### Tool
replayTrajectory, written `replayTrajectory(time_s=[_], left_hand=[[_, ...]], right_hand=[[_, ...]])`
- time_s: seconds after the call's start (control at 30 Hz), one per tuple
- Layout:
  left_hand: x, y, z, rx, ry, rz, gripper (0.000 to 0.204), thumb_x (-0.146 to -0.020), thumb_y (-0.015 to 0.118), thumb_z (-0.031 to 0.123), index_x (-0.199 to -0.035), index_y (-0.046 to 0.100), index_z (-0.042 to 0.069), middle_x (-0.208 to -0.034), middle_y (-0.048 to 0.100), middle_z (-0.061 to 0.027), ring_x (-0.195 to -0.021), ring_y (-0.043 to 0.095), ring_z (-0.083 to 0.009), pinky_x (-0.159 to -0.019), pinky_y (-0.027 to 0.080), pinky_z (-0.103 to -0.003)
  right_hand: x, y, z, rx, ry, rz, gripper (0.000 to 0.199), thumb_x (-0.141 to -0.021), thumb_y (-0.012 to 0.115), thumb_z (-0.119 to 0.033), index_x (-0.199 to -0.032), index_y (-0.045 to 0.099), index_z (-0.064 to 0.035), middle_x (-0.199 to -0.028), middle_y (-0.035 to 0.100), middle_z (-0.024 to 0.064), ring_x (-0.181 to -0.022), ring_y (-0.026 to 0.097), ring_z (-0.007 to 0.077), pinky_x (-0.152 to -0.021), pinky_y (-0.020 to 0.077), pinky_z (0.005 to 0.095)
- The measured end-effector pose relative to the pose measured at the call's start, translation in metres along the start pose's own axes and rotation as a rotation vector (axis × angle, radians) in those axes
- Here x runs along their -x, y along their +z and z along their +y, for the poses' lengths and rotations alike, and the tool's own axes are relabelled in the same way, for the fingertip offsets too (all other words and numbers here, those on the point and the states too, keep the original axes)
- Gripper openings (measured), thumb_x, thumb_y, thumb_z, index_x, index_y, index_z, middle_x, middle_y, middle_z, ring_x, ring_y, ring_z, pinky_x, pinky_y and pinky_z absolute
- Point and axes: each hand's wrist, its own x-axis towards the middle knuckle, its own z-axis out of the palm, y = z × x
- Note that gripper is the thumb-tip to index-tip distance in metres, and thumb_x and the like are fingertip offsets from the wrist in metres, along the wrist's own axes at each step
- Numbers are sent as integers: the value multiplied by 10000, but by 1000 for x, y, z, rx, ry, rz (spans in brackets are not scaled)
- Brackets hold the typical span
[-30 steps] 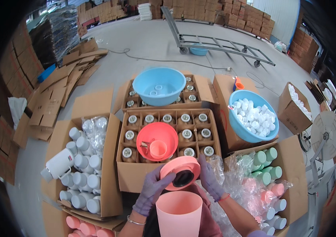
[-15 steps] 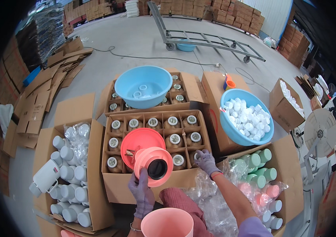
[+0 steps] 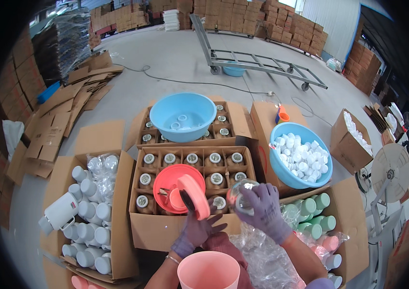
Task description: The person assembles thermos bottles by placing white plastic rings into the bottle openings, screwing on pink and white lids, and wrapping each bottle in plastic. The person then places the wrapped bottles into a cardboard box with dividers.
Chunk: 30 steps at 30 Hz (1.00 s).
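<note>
My left hand, in a purple glove, holds a pink ring-shaped part with a black inside, tilted nearly on edge; its thumb is at the ring and other fingers spread to the right. My gloved right hand grips a shiny, clear glass bottle, tilted above the front right of the divided carton. Similar silvery-mouthed bottles with white rims stand in that carton's compartments. On them rests a red-pink bowl with small parts inside. Below my hands is an open pink cylinder.
Blue basins stand behind and right, the latter full of white caps. Cartons of white jugs and green and pink containers flank me. A metal trolley and a cable lie across the floor.
My right hand has lifted a glass bottle from the carton's front right and moved toward the middle. My left hand has turned the pink part onto its edge and shifted right. The view has tilted slightly.
</note>
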Motion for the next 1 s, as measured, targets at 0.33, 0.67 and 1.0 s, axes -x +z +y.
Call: replayTrajectory(time_s=[0.33,0.67,1.0], left_hand=[[48,39,10,-742,583,-173,498,-1009,497,155,-1471,369,22,-1285,546,-71,-1155,540,-155,-949,469,-305],[171,0,-18,-1538,679,91,336,-975,610,191,-1259,541,26,-1162,606,-103,-1092,596,-204,-942,489,-358],[183,5,7,-807,820,497,354,-1032,545,252,-1278,565,-1,-1126,657,-81,-1002,646,-148,-895,533,-297]], right_hand=[[12,-64,-78,-750,-384,-169,605,-764,804,-421,-1262,619,-130,-1411,496,151,-1334,451,350,-1133,316,516],[57,-21,-87,-1442,310,-651,770,-781,797,-184,-1453,449,-44,-1421,499,115,-1353,452,220,-1140,365,349],[23,-36,-120,-651,76,-1082,556,-864,680,-532,-1054,653,-11,-951,681,120,-794,675,226,-749,515,350]])
